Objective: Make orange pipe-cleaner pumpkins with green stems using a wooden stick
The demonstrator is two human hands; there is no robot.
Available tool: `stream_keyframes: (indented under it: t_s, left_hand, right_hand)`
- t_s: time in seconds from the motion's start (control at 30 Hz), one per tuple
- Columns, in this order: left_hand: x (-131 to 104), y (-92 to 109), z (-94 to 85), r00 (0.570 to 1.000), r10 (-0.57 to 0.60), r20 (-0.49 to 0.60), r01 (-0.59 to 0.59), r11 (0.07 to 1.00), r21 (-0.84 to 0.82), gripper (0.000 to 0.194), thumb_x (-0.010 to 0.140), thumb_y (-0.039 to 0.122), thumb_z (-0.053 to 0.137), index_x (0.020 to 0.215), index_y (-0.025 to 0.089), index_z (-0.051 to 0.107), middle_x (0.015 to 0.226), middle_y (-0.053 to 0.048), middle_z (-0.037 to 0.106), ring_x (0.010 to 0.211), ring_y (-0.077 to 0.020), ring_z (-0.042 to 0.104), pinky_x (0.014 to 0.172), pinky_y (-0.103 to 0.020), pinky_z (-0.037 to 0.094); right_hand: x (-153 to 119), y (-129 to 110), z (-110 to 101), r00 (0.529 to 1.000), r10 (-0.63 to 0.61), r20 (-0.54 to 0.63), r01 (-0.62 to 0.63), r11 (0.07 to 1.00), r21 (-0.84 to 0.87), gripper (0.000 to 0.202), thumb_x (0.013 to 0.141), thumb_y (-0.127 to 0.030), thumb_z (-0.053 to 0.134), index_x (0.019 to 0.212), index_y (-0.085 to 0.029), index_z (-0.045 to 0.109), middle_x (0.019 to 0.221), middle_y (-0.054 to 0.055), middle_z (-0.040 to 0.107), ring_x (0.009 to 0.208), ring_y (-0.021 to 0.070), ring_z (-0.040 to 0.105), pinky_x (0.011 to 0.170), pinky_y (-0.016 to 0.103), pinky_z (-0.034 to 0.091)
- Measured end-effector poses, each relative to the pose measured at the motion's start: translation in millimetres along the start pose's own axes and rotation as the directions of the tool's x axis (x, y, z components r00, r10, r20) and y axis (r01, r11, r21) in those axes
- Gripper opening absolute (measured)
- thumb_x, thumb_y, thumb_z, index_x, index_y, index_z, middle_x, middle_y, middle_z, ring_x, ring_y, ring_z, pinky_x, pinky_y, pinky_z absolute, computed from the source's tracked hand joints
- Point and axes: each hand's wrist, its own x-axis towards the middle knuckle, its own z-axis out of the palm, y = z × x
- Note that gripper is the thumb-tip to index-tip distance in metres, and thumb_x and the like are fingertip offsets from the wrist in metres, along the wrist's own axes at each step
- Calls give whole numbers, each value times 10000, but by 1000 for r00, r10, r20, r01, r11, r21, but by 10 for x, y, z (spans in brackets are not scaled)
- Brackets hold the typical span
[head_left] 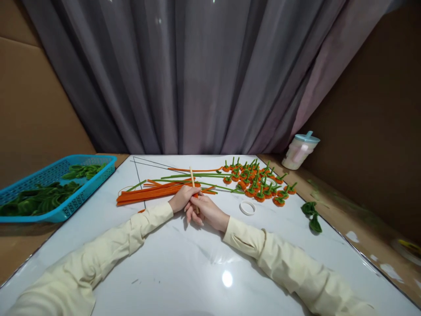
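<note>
Pale wood shows between the two hands: a thin stick [192,176], its upper end standing clear above the fingers and tilted slightly left. The left hand [182,199] is closed around it from the left side, knuckles up. The right hand [210,211] meets it from the other side, thumb and bent fingers gripping the same stick, with its lower fingers curled loosely beneath. A bit of orange strip [196,195] shows at the stick where the fingertips meet; how it is fixed there is hidden by the fingers.

Just left of the left hand and partly behind it lies a bundle of fuzzy orange strips [148,194]. Beyond both hands, green strips [200,175] stretch sideways across the white table [184,272], and thin dark wires [154,164] lie farther off to the left.

To the right of the right hand, near it, a white ring [247,214] lies flat. Past the ring, a crowd of small orange rounds [250,192] carries upright green stalks. Farther right, dark green leaves [315,224] rest by the table's edge, and a lidded cup [297,151] stands beyond them.

Well to the left of the left hand, a blue basket [83,193] holds green leaf shapes [42,197]. Grey curtains [204,79] hang behind everything, straight ahead of the hands.
</note>
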Motion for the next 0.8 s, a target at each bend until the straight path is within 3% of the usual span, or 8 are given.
stream_keyframes:
  t_s: [0.13,0.23,0.33,0.6,0.8]
  left_hand:
    - [-11,151,-77,996,75,50,-82,984,156,426,859,368,384,695,108,679,298,45,421,316,-101,389,412,-220,281]
    - [-17,289,-178,986,117,119,-146,951,272,358,824,330,468,563,149,635,370,24,490,393,-112,430,457,-224,292]
    - [-23,376,-239,975,162,150,-207,906,368,298,761,290,561,485,178,572,395,28,466,417,-113,370,469,-236,253]
    - [-32,352,-159,958,244,154,-288,812,507,275,827,289,496,603,198,626,482,10,515,485,-145,422,511,-242,255]
    - [-27,352,-186,954,242,180,-301,790,535,337,850,277,496,545,187,608,406,16,463,416,-132,407,483,-245,251]
  right_hand:
    - [-3,3,-5,1000,-23,21,23,1000,-8,359,828,-423,489,664,-112,556,486,46,637,251,57,384,283,171,240]
    - [6,9,-9,999,-39,28,39,999,-2,313,806,-388,513,687,-106,576,495,27,626,271,55,398,299,173,262]
    - [10,17,3,999,-45,25,45,999,4,291,796,-366,528,679,-105,582,498,24,611,298,59,411,313,178,283]
    - [18,67,62,987,-130,-93,132,991,14,303,804,-366,534,610,-133,553,466,0,540,376,71,429,384,191,330]
    - [4,52,68,989,-129,-67,130,991,23,308,810,-367,538,606,-136,548,458,-11,507,393,71,423,411,194,360]
